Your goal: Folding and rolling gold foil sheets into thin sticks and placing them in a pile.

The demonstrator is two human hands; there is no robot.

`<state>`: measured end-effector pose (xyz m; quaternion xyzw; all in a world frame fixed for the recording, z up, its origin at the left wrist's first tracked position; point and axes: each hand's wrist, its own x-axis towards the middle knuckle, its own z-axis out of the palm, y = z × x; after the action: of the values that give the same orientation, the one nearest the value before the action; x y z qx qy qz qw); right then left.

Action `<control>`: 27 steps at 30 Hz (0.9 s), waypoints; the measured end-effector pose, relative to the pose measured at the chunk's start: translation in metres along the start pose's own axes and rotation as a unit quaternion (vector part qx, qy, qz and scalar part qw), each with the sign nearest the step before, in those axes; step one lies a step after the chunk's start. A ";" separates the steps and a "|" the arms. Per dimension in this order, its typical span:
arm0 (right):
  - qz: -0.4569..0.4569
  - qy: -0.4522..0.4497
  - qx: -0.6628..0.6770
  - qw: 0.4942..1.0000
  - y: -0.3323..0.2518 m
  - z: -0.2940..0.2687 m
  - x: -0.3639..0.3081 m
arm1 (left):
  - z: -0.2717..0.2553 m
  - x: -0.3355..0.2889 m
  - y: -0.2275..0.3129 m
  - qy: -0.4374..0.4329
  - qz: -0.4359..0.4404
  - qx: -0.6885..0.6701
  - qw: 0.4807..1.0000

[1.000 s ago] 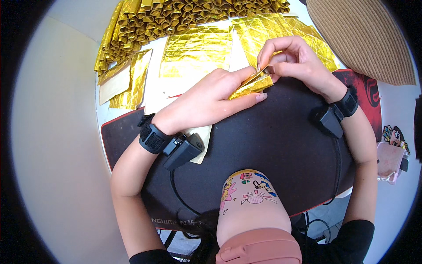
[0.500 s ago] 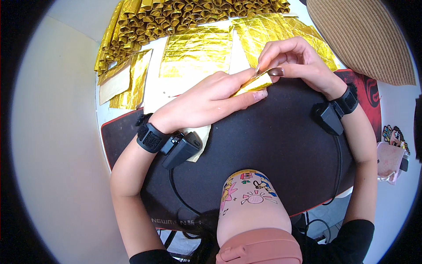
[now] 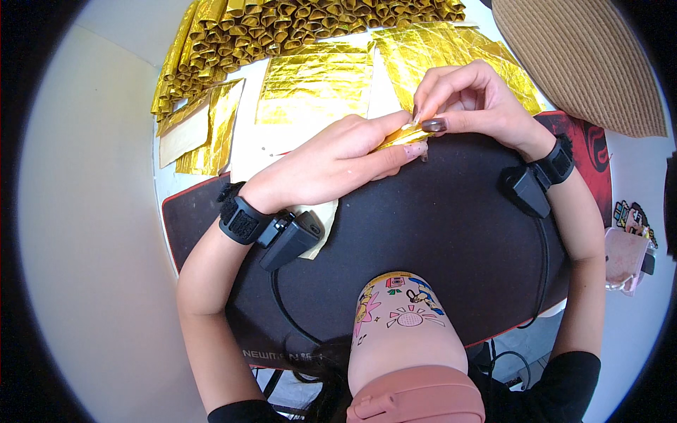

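Note:
Between my two hands is a small folded piece of gold foil paper (image 3: 407,135), held just above the black desk mat (image 3: 423,218). My left hand (image 3: 338,156) grips its left part, with the thumb along the near side and the fingers on the far side. The thumb and fingertips of my right hand (image 3: 474,99) pinch its right end. My left fingers hide much of the piece. Below my left wrist a pale sheet of paper (image 3: 326,225) lies partly covered on the mat.
Many rolled gold paper tubes (image 3: 282,32) are stacked at the back. Flat gold sheets (image 3: 314,84) lie before them, more gold paper (image 3: 226,127) at left. A woven brown hat (image 3: 582,67) sits at back right. A pink tumbler (image 3: 405,338) stands close in front.
My right thumb has moved slightly left and down, pressing the right end of the gold paper flatter. My left hand has stayed almost in place.

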<state>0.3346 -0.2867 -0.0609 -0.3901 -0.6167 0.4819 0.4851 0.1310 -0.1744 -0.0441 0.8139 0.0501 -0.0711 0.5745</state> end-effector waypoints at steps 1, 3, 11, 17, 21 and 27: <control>0.000 0.000 0.000 1.000 -0.001 0.000 0.000 | 0.000 0.000 -0.001 0.005 0.001 -0.009 1.000; 0.022 0.022 0.015 0.999 -0.003 0.001 0.000 | 0.001 -0.001 -0.001 0.010 0.003 -0.018 1.000; 0.071 0.051 0.082 0.993 -0.003 0.001 -0.002 | 0.001 -0.004 -0.003 0.001 -0.009 -0.169 0.986; 0.079 0.043 0.077 0.993 0.000 0.001 -0.001 | -0.010 -0.008 0.003 -0.055 -0.025 -0.224 0.973; 0.046 0.037 0.046 0.997 0.002 0.002 -0.002 | -0.009 -0.006 0.005 -0.076 -0.018 -0.221 0.972; 0.022 0.045 0.018 0.999 -0.002 0.008 0.000 | -0.015 -0.006 0.008 -0.111 -0.023 -0.215 0.970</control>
<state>0.3270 -0.2893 -0.0598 -0.4154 -0.5771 0.4856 0.5086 0.1275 -0.1631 -0.0306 0.6565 0.0192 -0.1618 0.7365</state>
